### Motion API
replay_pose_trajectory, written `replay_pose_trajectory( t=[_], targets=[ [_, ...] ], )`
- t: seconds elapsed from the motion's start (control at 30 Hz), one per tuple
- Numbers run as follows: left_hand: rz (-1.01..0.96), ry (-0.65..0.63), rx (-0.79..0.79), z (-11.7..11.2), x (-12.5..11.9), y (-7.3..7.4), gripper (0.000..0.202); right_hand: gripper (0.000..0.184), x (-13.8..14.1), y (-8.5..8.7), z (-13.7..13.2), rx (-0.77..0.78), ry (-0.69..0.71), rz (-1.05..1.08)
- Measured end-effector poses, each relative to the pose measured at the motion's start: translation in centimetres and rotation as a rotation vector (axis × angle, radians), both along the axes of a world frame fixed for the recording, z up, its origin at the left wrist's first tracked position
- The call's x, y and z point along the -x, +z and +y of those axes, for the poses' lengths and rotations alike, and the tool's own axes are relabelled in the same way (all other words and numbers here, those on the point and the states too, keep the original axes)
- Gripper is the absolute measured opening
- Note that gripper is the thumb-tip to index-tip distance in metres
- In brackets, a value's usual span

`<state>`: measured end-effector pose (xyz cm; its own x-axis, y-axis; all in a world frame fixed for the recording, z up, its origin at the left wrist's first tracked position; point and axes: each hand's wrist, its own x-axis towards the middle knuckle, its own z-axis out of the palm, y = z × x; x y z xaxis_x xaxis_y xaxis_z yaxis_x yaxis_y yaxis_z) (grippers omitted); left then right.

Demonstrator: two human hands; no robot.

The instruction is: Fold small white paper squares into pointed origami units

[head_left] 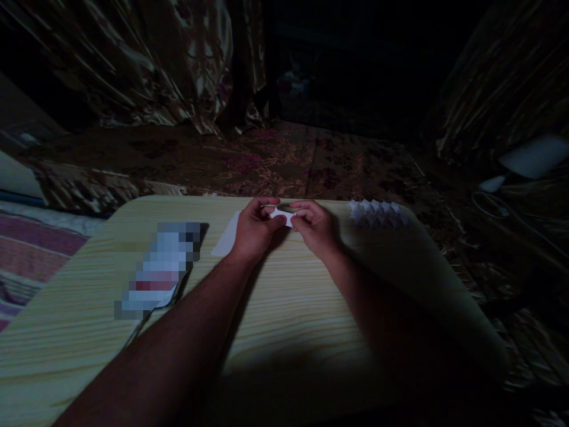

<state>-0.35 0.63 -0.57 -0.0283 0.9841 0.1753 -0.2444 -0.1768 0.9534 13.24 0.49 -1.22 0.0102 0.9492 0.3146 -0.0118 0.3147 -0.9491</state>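
Observation:
Both my hands meet over the far part of a pale wooden table (275,320). My left hand (255,228) and my right hand (315,225) pinch a small folded piece of white paper (281,215) between their fingertips, each closed on one end of it. A flat white sheet (226,237) lies on the table just left of my left hand, partly hidden by it. A cluster of several small folded white paper pieces (377,213) sits at the table's far right edge, to the right of my right hand.
A blurred-out flat object (162,267) lies on the table's left half. Patterned dark fabric (284,160) covers the floor beyond the table, with shiny curtains (146,65) behind. A striped cloth (31,249) is at left, and white objects with a cable (524,166) at right.

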Motion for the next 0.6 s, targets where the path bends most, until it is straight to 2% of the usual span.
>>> replay_pose_trajectory(
  t=[0.3, 0.43, 0.6],
  targets=[
    [-0.014, 0.047, -0.007, 0.06, -0.18, -0.02, 0.032, 0.027, -0.12, 0.57, 0.15, 0.113, -0.002, 0.051],
    [-0.01, 0.034, -0.003, 0.01, -0.2, 0.06, 0.033, 0.02, 0.01, 0.22, 0.28, 0.091, -0.02, 0.042],
    [-0.026, 0.005, -0.005, -0.2, -0.17, 0.29, 0.032, 0.016, 0.23, -0.22, 0.28, -0.006, -0.06, -0.011]
  ],
)
